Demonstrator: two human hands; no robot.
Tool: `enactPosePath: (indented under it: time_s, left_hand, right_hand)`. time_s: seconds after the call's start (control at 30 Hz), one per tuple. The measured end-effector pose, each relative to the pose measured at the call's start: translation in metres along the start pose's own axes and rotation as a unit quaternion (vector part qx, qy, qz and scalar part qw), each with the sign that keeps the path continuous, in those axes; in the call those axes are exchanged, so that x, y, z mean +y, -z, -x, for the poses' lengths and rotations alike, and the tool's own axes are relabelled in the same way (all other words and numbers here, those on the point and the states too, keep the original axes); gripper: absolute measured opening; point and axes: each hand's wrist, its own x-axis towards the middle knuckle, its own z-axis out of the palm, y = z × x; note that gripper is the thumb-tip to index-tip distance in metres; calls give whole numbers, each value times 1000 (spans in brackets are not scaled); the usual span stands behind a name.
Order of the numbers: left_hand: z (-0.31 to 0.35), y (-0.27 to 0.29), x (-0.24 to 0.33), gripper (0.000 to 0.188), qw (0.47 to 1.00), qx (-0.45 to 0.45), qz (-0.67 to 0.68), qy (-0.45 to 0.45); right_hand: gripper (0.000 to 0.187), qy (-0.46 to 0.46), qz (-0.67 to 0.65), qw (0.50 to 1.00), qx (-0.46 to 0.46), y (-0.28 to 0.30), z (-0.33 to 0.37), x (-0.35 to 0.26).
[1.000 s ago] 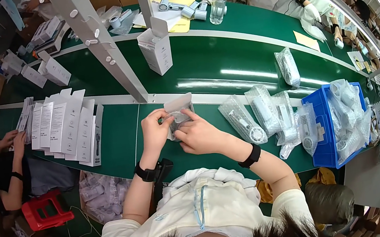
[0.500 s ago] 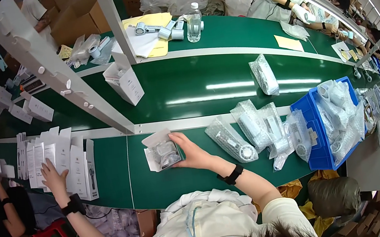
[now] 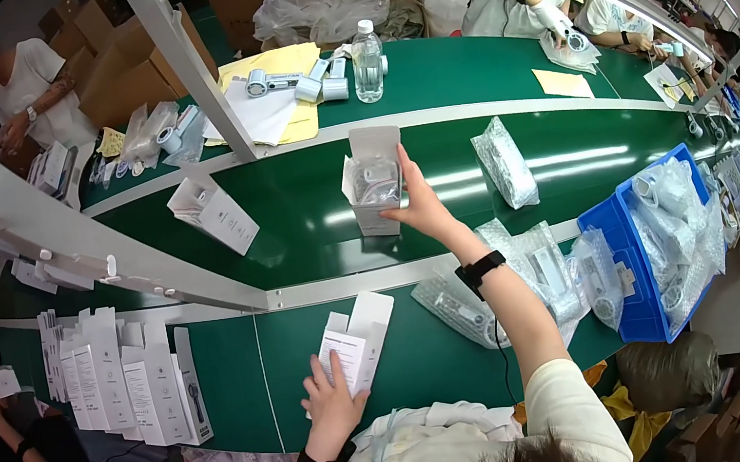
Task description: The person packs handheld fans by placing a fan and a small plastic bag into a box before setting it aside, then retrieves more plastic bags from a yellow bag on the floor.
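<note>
My right hand [image 3: 423, 197] reaches forward with its fingers around an upright white box [image 3: 378, 222]. Its flaps stand open, and a clear-wrapped item [image 3: 376, 178] shows inside. Close to me, my left hand [image 3: 334, 401] grips another white carton [image 3: 351, 348] with raised flaps, tilted above the near green table; its inside is hidden. To the left stands a row of white cartons [image 3: 99, 378]. Right of my left hand lie bubble-wrapped handheld devices [image 3: 463, 309], pale blue or white, partly covered by my right forearm.
A blue bin [image 3: 623, 236] full of bubble-wrapped devices stands at the right. On the middle green strip are another white box [image 3: 218, 220] and a wrapped device [image 3: 505, 165]. A metal post [image 3: 96, 249] slants across the left. Co-workers' hands [image 3: 556, 20] work across the table.
My right hand has carried the filled box forward from the near table to the middle strip. My left hand has moved from the carton row to mid-table with a carton. The view has shifted.
</note>
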Motion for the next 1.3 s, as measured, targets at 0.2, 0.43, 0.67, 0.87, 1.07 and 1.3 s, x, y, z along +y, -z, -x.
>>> enactPosePath:
  time_s: [0.2, 0.43, 0.67, 0.87, 1.07, 1.3]
  left_hand:
    - [-54, 5, -13, 94, 988, -4, 123, -89]
    - [-107, -40, -27, 78, 928, -112, 303, -188]
    - [-76, 19, 8, 67, 872, -83, 447, -181]
    - [-70, 35, 64, 66, 900, 134, 268, -317]
    - [-65, -9, 82, 70, 862, 240, 278, -349]
    - [-53, -40, 67, 76, 877, 281, 322, -219]
  right_hand:
    - [79, 43, 220, 965, 133, 79, -7, 61]
    - [88, -396, 435, 802, 99, 124, -15, 143]
    - [87, -243, 186, 949, 74, 123, 3, 88]
    - [69, -108, -459, 841, 266, 85, 58, -79]
    - [68, -143, -468, 768, 413, 2, 105, -123]
    - [66, 85, 189, 916, 343, -46, 147, -117]
